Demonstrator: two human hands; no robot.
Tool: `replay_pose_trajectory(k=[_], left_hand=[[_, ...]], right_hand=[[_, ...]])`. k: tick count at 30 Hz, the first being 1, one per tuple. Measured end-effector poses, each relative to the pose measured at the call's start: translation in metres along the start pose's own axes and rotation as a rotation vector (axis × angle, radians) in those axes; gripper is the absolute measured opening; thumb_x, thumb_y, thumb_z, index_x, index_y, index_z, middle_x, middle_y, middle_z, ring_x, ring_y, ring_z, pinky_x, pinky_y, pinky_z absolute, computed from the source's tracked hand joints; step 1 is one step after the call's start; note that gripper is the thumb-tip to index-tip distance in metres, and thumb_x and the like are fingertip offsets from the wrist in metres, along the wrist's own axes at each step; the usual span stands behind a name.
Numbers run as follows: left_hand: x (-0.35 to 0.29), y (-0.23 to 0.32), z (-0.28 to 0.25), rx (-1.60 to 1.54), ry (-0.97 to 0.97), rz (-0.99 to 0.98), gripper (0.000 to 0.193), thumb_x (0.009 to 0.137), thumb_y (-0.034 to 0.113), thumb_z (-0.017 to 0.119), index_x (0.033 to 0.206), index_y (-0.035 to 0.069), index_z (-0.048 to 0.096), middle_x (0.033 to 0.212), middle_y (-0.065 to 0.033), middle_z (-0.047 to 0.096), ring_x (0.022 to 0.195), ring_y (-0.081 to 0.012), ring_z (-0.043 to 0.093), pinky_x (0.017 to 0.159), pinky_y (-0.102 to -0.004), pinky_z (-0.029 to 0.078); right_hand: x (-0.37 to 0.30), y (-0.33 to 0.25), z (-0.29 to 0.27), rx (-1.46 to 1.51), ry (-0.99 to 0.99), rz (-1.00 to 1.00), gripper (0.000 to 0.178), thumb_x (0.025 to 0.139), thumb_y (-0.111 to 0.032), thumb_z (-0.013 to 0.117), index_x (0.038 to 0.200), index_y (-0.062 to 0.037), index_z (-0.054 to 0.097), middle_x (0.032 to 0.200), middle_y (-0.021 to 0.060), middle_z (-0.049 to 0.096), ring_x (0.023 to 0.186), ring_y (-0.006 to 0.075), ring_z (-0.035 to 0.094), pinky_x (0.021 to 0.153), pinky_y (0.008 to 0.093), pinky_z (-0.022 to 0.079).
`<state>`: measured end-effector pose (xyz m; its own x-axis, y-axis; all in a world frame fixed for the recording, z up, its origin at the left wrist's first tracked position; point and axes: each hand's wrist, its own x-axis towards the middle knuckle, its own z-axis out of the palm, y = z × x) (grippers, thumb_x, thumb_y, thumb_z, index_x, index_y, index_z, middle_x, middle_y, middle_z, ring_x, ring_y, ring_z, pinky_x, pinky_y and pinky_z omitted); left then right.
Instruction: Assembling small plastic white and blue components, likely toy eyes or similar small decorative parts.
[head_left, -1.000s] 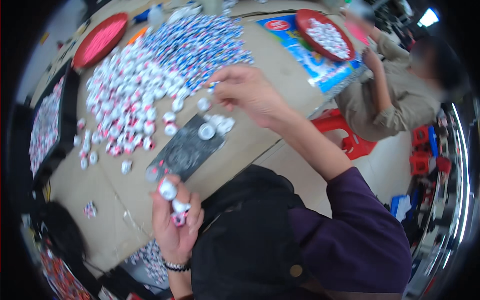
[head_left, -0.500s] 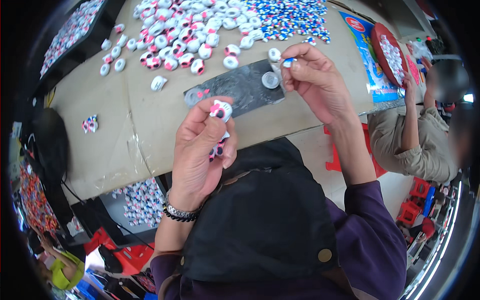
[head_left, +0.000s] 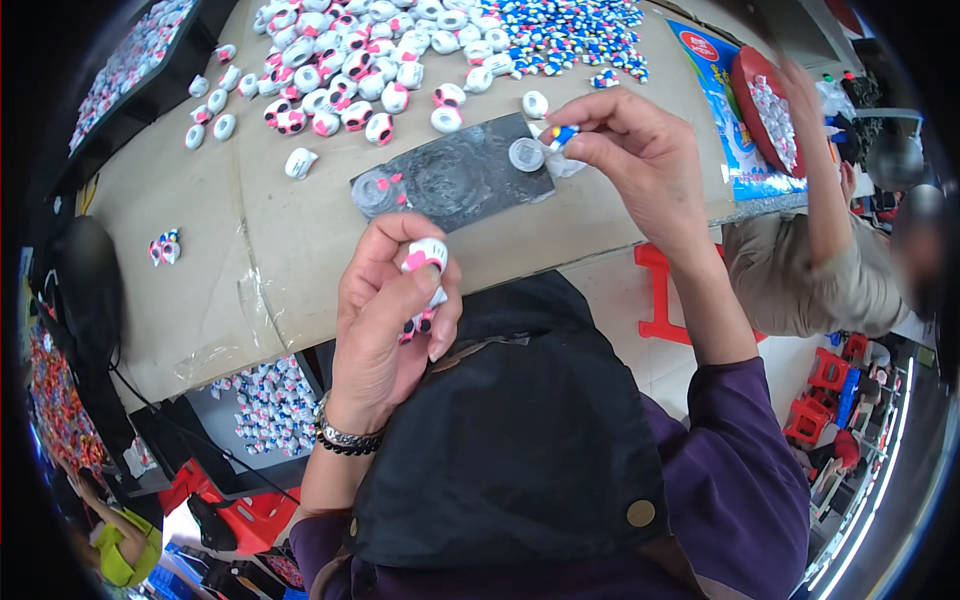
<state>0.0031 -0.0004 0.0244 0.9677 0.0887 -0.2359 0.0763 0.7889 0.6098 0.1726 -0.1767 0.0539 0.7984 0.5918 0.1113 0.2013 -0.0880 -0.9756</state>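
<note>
My left hand (head_left: pixel 385 310) is closed around small toy parts. A white toy head (head_left: pixel 425 254) with a pink bow sticks out between thumb and forefinger, and more white, pink and black pieces show lower, partly hidden by the fingers. Over the right end of a dark slab (head_left: pixel 455 165), my right hand (head_left: pixel 640 160) pinches a small blue, white and yellow toy body (head_left: pixel 563 137). Just below that piece, a small round clear dish (head_left: pixel 527 154) sits on the slab. A second round dish (head_left: pixel 375 192) and tiny pink bits lie at the slab's left end.
White toy heads (head_left: pixel 350 60) pile at the back, beside a heap of blue toy bodies (head_left: pixel 565 35). One assembled-looking toy (head_left: pixel 165 247) lies at left. A co-worker's arm (head_left: pixel 815 160) is near a red tray (head_left: pixel 755 110). Black bins (head_left: pixel 165 100) stand left.
The blue toy body has turned and shows more beyond my right fingertips. The toy head in my left hand is tilted further down. At the right, the co-worker's arm has risen over the red tray.
</note>
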Motion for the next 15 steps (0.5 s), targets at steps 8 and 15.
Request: replay_pose_trajectory(k=[8, 15], left_hand=[[0.000, -0.004, -0.004, -0.181, -0.148, -0.177, 0.028, 0.094, 0.027, 0.052, 0.110, 0.004, 0.047, 0.080, -0.0097, 0.059, 0.056, -0.0174, 0.055, 0.039, -0.0244, 0.038], [0.002, -0.010, -0.010, -0.236, -0.109, -0.202, 0.026, 0.095, 0.024, 0.053, 0.110, 0.003, 0.050, 0.085, -0.0088, 0.057, 0.063, -0.0178, 0.057, 0.040, -0.0236, 0.040]], right_hand=[[0.013, 0.010, -0.003, -0.839, -0.149, -0.556, 0.015, 0.072, 0.003, 0.070, 0.086, -0.0008, 0.066, 0.081, 0.0096, 0.063, 0.078, 0.0248, 0.062, 0.068, 0.0335, 0.049], [0.019, 0.021, 0.002, -0.809, -0.143, -0.617, 0.015, 0.069, 0.004, 0.071, 0.082, -0.0007, 0.064, 0.078, 0.0082, 0.061, 0.075, 0.0240, 0.059, 0.066, 0.0343, 0.048]])
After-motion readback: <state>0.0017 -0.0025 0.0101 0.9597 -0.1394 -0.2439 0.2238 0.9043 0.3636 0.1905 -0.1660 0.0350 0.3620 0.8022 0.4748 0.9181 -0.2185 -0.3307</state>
